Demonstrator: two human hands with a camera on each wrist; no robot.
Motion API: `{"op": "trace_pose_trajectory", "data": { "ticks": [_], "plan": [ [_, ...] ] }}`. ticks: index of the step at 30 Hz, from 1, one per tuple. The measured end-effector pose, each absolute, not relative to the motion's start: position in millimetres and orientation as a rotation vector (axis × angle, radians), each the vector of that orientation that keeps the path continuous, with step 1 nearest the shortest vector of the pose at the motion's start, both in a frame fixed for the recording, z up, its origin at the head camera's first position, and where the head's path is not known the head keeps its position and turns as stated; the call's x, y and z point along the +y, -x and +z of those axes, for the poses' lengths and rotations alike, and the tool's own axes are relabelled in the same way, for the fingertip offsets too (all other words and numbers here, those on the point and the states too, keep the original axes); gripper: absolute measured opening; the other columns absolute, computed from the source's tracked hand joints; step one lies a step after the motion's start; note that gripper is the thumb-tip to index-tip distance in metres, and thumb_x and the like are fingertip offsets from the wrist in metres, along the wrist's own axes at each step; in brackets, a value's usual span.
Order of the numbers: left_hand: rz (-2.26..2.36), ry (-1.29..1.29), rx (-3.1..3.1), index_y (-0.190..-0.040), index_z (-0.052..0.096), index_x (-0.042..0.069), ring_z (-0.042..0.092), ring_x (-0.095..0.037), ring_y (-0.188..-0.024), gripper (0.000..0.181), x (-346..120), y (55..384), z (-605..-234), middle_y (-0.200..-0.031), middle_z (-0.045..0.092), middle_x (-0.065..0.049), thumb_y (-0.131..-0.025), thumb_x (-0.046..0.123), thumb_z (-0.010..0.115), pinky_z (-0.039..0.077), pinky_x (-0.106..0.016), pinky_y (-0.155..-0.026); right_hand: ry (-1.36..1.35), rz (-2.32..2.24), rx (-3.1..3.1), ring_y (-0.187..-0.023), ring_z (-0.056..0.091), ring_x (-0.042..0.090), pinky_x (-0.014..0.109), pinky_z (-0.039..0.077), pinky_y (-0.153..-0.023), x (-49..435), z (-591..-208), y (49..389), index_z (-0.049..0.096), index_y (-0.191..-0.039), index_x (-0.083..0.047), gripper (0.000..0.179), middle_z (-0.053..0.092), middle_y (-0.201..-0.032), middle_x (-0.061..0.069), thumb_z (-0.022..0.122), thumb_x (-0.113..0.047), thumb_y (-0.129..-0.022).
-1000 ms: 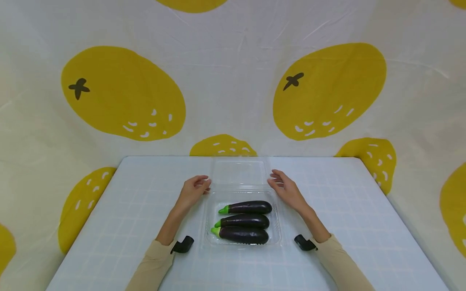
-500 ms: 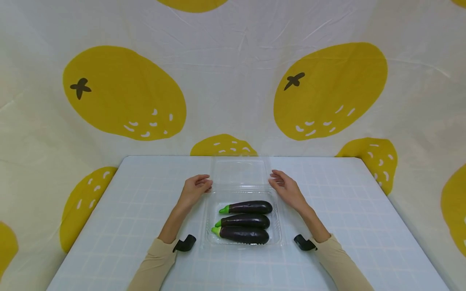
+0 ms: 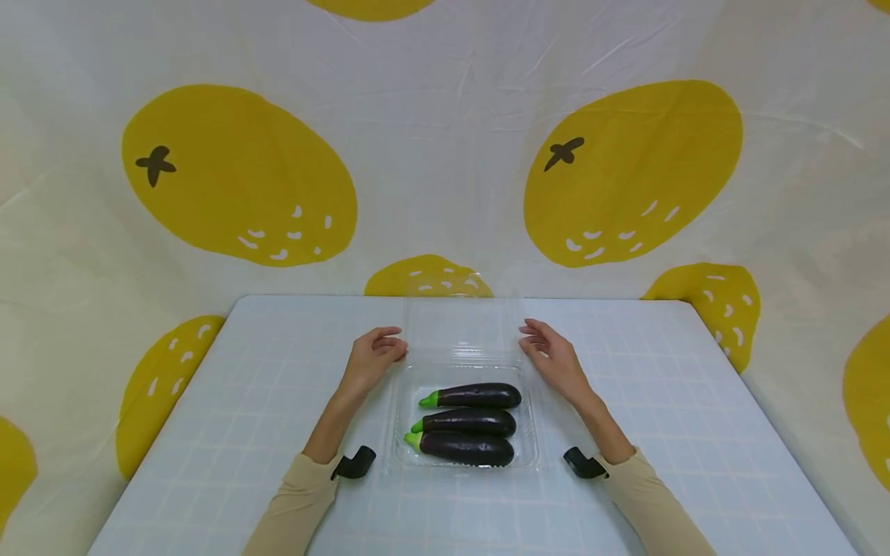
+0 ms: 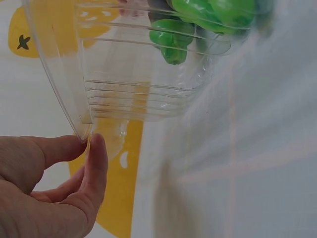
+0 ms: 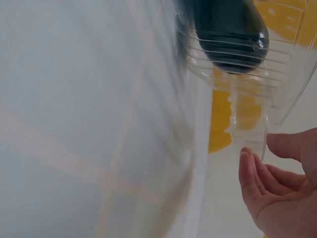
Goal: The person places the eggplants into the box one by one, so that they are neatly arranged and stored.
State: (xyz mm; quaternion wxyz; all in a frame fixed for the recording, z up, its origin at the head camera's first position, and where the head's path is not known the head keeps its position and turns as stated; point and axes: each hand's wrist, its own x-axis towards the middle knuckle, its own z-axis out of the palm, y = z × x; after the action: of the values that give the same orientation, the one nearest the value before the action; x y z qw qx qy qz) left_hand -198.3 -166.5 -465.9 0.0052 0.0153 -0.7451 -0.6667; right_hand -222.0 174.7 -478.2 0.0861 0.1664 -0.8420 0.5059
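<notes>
Three dark purple eggplants [image 3: 469, 422] with green stem ends lie side by side in a clear plastic clamshell container [image 3: 526, 457] in the head view. Its hinged lid [image 3: 462, 328] stands raised at the far side. My left hand [image 3: 370, 361] pinches the lid's left edge between thumb and fingers, near the hinge. On the opposite side, my right hand [image 3: 554, 361] pinches the right edge. The left wrist view shows green stem ends [image 4: 223, 14] through the plastic wall. A rounded eggplant end [image 5: 233, 42] shows through the ribbed wall in the right wrist view.
A pale checked cloth covers the table [image 3: 278, 432]. Behind its far edge hangs a white curtain [image 3: 445, 154] printed with large yellow fruit. Black wrist cameras [image 3: 356, 462] sit at both sleeves.
Both hands have shifted slightly; the right hand has risen a little. The lid's far edge tilts a bit higher. The eggplants and container base have stayed in place.
</notes>
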Motion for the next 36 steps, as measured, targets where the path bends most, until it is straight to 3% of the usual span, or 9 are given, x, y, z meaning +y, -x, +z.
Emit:
{"op": "trace_pose_trajectory", "data": {
  "ticks": [3,7,14,19,27,36],
  "plan": [
    [-2.095,-0.032,-2.314,-0.132,0.057,-0.012,0.071,-0.020,-0.086,0.040,-166,199,-465,-0.107,0.067,-0.028,-0.096,-0.001,0.069,0.059,-0.031,-0.086,-0.474,1.505,-2.498,-0.112,0.066,0.044,0.051,0.051,-0.098,171,-461,212,0.054,-0.136,0.015,0.041,0.065,-0.125,0.031,0.066,0.003,-0.098],
    [-2.043,-0.019,-2.328,-0.130,0.059,-0.011,0.070,-0.020,-0.086,0.038,-166,198,-464,-0.106,0.068,-0.027,-0.095,-0.001,0.071,0.056,-0.019,-0.080,-0.439,1.508,-2.486,-0.109,0.066,0.046,0.050,0.053,-0.096,171,-457,211,0.053,-0.136,0.016,0.042,0.064,-0.123,0.034,0.066,0.008,-0.096],
    [-2.034,0.029,-2.289,-0.127,0.058,-0.014,0.068,-0.012,-0.084,0.037,-165,197,-459,-0.108,0.067,-0.027,-0.093,-0.006,0.070,0.059,-0.024,-0.080,-0.496,1.505,-2.400,-0.104,0.068,0.041,0.014,0.052,-0.089,178,-469,220,0.056,-0.136,0.011,0.045,0.068,-0.119,0.027,0.070,0.005,-0.095],
    [-2.005,0.041,-2.283,-0.125,0.059,-0.013,0.069,-0.015,-0.086,0.035,-165,197,-458,-0.105,0.068,-0.025,-0.092,-0.007,0.071,0.059,-0.026,-0.081,-0.489,1.490,-2.409,-0.103,0.068,0.039,0.006,0.048,-0.086,179,-465,220,0.056,-0.138,0.009,0.047,0.068,-0.119,0.025,0.071,0.004,-0.094],
    [-1.986,0.059,-2.269,-0.123,0.060,-0.012,0.069,-0.028,-0.092,0.034,-164,196,-456,-0.107,0.067,-0.027,-0.092,-0.006,0.072,0.057,-0.019,-0.077,-0.492,1.470,-2.388,-0.101,0.068,0.038,0.014,0.053,-0.086,179,-465,222,0.056,-0.138,0.006,0.047,0.068,-0.118,0.024,0.071,0.004,-0.094],
    [-1.922,0.087,-2.277,-0.117,0.061,-0.009,0.066,-0.035,-0.099,0.029,-164,194,-455,-0.106,0.068,-0.027,-0.091,-0.006,0.074,0.054,-0.015,-0.078,-0.505,1.317,-2.418,-0.100,0.070,0.032,0.047,0.058,-0.089,176,-461,217,0.053,-0.138,0.004,0.050,0.067,-0.117,0.018,0.073,0.003,-0.093]
  ]
}}
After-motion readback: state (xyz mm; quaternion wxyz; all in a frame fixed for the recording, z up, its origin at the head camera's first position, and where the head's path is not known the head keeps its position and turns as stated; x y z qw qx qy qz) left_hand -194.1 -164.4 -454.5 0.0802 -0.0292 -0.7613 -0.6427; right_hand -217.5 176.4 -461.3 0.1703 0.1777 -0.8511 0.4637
